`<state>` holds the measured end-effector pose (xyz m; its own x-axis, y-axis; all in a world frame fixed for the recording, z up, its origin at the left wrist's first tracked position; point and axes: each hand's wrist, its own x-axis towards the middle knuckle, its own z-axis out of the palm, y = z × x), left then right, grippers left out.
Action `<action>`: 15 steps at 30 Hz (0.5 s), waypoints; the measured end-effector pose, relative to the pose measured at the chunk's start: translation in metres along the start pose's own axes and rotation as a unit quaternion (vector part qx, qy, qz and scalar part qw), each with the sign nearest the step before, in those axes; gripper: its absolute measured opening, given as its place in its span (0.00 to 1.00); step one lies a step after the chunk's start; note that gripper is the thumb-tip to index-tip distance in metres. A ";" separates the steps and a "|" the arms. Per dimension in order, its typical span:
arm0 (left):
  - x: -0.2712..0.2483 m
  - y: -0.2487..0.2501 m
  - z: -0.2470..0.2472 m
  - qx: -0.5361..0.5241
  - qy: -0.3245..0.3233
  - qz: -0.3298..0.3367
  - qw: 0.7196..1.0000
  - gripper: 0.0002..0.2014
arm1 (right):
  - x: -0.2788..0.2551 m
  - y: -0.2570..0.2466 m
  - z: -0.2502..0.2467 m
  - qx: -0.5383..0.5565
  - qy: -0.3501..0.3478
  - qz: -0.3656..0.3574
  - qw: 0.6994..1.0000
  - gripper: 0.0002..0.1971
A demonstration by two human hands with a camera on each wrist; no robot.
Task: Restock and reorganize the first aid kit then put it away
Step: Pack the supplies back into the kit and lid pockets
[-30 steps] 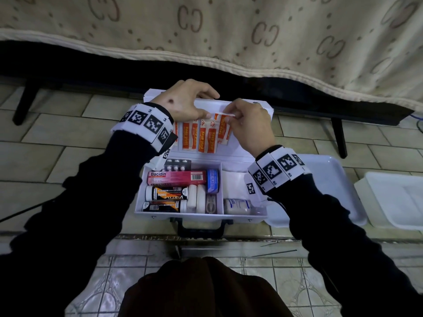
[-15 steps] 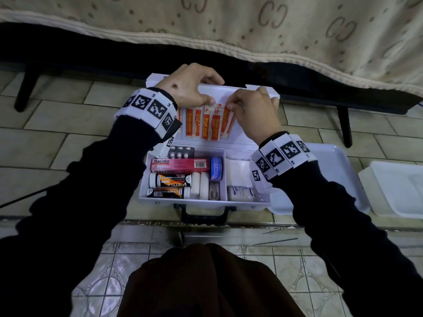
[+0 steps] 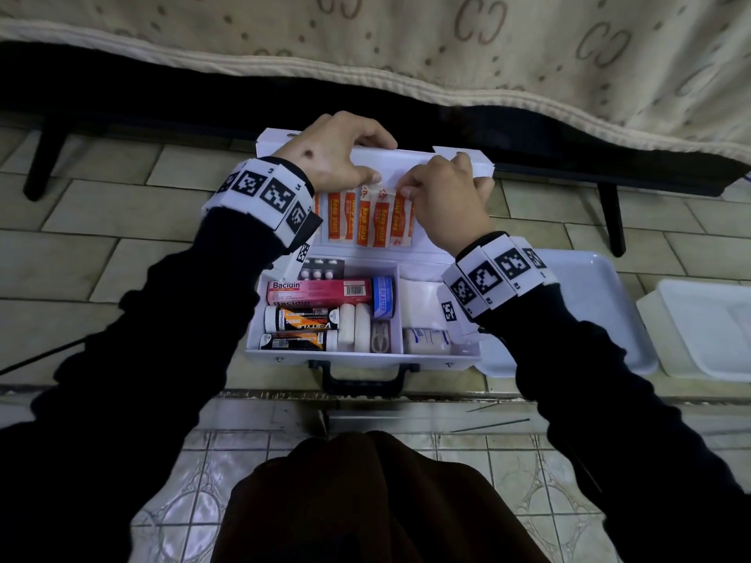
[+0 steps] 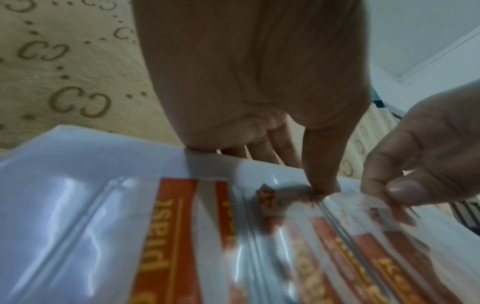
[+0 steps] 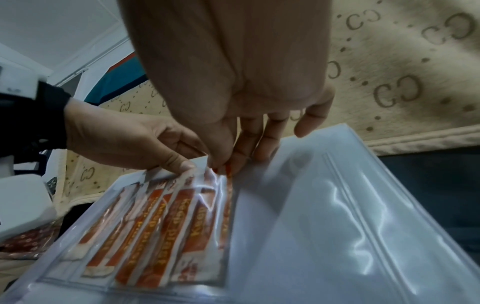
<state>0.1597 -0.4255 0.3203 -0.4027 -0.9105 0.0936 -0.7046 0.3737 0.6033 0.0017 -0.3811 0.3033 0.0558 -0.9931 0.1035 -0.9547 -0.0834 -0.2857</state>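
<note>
The white first aid kit (image 3: 365,357) lies open on the tiled floor, its lid (image 3: 422,160) standing up at the back. A clear pocket on the lid holds several orange plaster strips (image 3: 367,221). My left hand (image 3: 376,162) curls over the lid's top edge, thumb pressed on the pocket's rim (image 4: 322,185). My right hand (image 3: 410,184) pinches the top of the rightmost strip at the pocket's mouth (image 5: 221,166). The base holds a pink Bacidin box (image 3: 321,292), two tubes (image 3: 300,319), a blister pack (image 3: 321,273), a blue plaster roll (image 3: 382,298) and a small bottle (image 3: 426,341).
A white tray (image 3: 589,302) lies right of the kit, and a white container (image 3: 707,327) beyond it. A bed with a beige cover (image 3: 406,54) overhangs the back, with dark legs (image 3: 609,221) on either side. A floor step (image 3: 406,396) runs just before the kit's handle.
Both hands stay at the lid's pocket. The right hand's fingers have crept up to the lid's top edge, and the strips sit more evenly in the pocket.
</note>
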 end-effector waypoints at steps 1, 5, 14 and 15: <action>-0.001 0.000 0.001 0.005 0.005 0.001 1.000 0.19 | -0.001 0.001 0.001 0.008 0.001 0.002 1.000 0.13; -0.006 0.002 0.010 0.050 0.033 0.016 0.998 0.20 | -0.009 0.006 0.000 0.038 0.017 -0.004 0.999 0.14; -0.019 0.008 0.022 0.078 0.094 0.063 0.990 0.18 | -0.024 0.109 -0.050 0.069 -0.052 0.149 0.985 0.11; -0.019 0.008 0.023 0.087 0.100 0.073 0.989 0.15 | -0.027 0.118 -0.046 0.031 -0.107 0.162 0.980 0.11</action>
<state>0.1483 -0.4011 0.3046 -0.3964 -0.8551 0.3341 -0.7445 0.5124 0.4280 -0.1256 -0.3603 0.3105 -0.1814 -0.9622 -0.2031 -0.9135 0.2414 -0.3276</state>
